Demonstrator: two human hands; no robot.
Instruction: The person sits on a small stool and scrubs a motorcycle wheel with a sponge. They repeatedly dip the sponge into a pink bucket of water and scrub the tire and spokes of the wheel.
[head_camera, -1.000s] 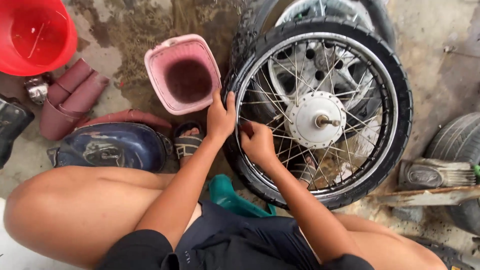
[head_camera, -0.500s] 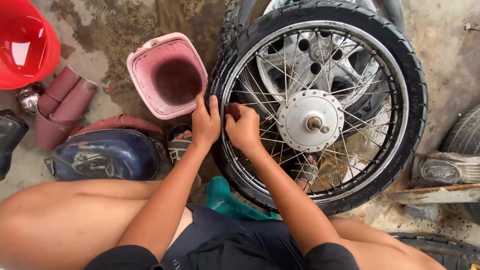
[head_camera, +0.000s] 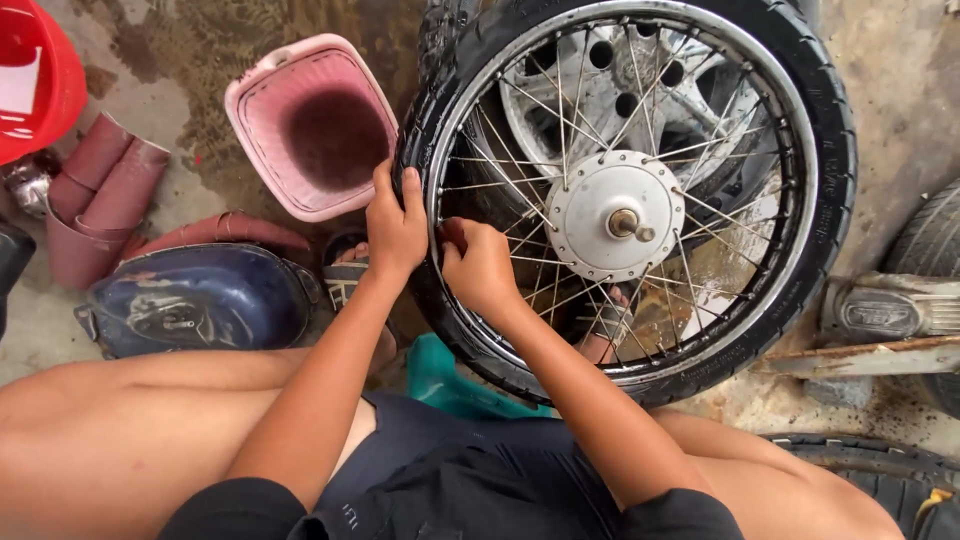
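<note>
Concrete floor (head_camera: 180, 190); hands, wheel (head_camera: 800, 130) unmoved.

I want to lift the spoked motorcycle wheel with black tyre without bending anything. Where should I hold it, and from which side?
Probably grip the spoked motorcycle wheel with black tyre by its thick tyre, from the outer right side, which looks free. The left hand already rests on the tyre's left edge, the right hand at the rim. The thin spokes look easy to bend.
</note>
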